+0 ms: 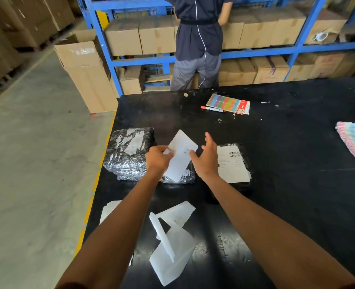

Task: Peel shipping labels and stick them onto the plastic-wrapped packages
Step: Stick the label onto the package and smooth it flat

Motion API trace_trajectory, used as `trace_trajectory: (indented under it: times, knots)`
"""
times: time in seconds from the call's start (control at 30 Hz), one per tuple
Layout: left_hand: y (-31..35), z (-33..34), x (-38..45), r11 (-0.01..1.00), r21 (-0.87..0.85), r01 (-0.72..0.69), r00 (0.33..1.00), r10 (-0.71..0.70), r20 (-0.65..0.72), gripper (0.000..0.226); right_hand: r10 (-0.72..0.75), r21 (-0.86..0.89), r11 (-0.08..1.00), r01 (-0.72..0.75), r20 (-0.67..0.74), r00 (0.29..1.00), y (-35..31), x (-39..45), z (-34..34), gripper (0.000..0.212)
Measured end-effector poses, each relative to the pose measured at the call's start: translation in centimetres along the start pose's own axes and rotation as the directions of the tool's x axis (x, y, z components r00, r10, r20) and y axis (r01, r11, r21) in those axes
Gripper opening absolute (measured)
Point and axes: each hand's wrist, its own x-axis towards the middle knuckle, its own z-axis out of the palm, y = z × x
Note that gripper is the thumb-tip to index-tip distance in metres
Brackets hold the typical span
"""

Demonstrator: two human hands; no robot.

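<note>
Head view: crumpled white backing sheets [172,243] lie near the front edge of the black worktop [287,142]. Left hand [158,159] pinches a white shipping label [181,157] above an unlabelled plastic-wrapped package [128,151] by the left edge; right hand [207,159] is released, fingers spread. Judged step: sticking; next, lay flat and press. Labelled package [233,163] sits right. Beyond, blue shelving [255,52] holds cartons.

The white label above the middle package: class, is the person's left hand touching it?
Touching. The head view shows the left hand with fingers curled onto the left edge of the white label, pinching it above the plastic-wrapped package.
</note>
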Motion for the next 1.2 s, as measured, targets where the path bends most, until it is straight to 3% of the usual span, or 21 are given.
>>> trace_trajectory:
  times: [0.1, 0.2, 0.3, 0.43, 0.57, 0.7, 0.93, 1.2]
  knots:
    - [-0.3, -0.2, -0.5, 0.946, -0.285, 0.151, 0.988, -0.137, 0.070, 0.013, 0.159, 0.055, 0.985, -0.163, 0.066, 0.985, 1.2, -0.8, 0.6, 0.053]
    - [-0.8, -0.3, -1.1, 0.907, -0.377, 0.190, 0.981, -0.159, 0.113, 0.009, 0.286, 0.139, 0.936, -0.324, 0.237, 0.929, 2.4, -0.6, 1.2, 0.038]
    - [-1.4, -0.2, -0.7, 0.883, -0.405, 0.238, 0.971, -0.204, 0.126, 0.011, 0.287, 0.140, 0.932, -0.335, 0.282, 0.915, 2.5, -0.3, 1.5, 0.024]
    - [-2.5, 0.9, 0.8, 0.909, -0.334, 0.247, 0.967, -0.208, 0.151, 0.022, 0.162, 0.005, 0.986, -0.164, 0.133, 0.978, 2.0, 0.5, 2.0, 0.017]
    - [-2.2, 2.4, 1.4, 0.966, -0.194, 0.169, 0.984, -0.177, -0.026, 0.019, 0.046, -0.121, 0.992, -0.035, 0.088, 0.995, 2.4, 1.6, 3.3, 0.015]
    - [-2.7, 3.4, 2.3, 0.987, -0.099, 0.130, 0.985, -0.140, -0.101, 0.021, 0.069, -0.129, 0.990, -0.060, 0.068, 0.995, 3.3, 2.4, 4.3, 0.014]
    - [-4.7, 4.7, 4.4, 0.984, 0.009, 0.178, 0.984, -0.178, -0.022, 0.024, 0.115, -0.152, 0.983, -0.099, 0.096, 0.989, 5.3, 3.6, 5.7, 0.015]
    - [-6.9, 5.9, 5.4, 0.970, 0.133, 0.203, 0.976, -0.211, 0.050, 0.054, 0.096, -0.214, 0.974, -0.071, 0.109, 0.989, 6.4, 4.3, 6.8, 0.011]
